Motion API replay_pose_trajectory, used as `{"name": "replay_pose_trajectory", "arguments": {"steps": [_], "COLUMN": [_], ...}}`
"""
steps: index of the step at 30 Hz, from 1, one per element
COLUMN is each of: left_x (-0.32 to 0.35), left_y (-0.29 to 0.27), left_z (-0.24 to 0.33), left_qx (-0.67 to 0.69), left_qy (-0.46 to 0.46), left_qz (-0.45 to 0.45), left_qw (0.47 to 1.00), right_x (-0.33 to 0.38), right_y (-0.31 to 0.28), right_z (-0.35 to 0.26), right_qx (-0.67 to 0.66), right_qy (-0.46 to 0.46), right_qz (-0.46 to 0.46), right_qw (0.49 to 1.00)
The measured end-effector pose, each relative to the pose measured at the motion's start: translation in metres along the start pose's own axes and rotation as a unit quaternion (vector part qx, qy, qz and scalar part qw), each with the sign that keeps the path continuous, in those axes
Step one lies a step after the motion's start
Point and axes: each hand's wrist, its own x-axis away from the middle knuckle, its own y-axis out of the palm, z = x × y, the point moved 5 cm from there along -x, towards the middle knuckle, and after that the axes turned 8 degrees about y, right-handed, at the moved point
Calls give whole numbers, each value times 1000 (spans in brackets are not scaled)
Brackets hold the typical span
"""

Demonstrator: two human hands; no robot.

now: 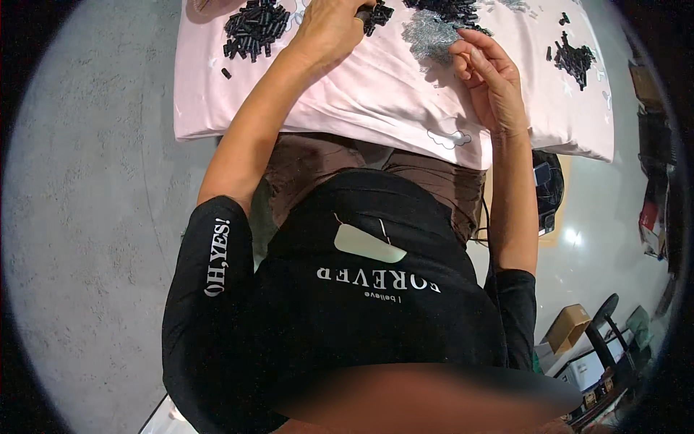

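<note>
Desk [376, 108] draped in pale pink cloth with small white cloud prints, edge bowed by the lens. Floor [94, 217] grey concrete, glossy at right. Left hand [329, 29] rests on the cloth, fingers closed around a small black piece [363, 12] beside a black heap [254, 27]. Right hand [491, 76] hovers over a silvery pile [430, 35], fingers pinched narrow; what they hold, cannot tell. Smaller black cluster [575, 58] far right. Cardboard box [567, 325] and chair [603, 322] at lower right.

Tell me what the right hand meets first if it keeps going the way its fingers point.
Probably the silvery heap of small metal parts on the pink cloth; the right hand has its fingertips at the heap's edge, though depth is unclear.
</note>
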Motion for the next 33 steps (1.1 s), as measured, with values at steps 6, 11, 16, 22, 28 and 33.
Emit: {"name": "replay_pose_trajectory", "arguments": {"steps": [6,11,16,22,28,33], "left_x": [16,16,21,14,11,15], "left_y": [-5,3,24,26,27,16], "left_z": [-2,29,43,60,70,49], "left_qx": [148,174,419,278,271,305], "left_qy": [160,21,13,105,141,32], "left_qz": [128,28,24,35,43,76], "left_qw": [968,984,908,954,951,949], "right_x": [0,1,0,1,-3,-1], "right_y": [3,6,12,7,-4,-4], "right_z": [-1,0,0,4,8,6], "right_qx": [2,25,65,58,32,4], "right_qy": [4,16,11,13,-6,-18], "right_qz": [0,28,11,7,18,75], "right_qw": [1000,999,998,998,999,997]}}
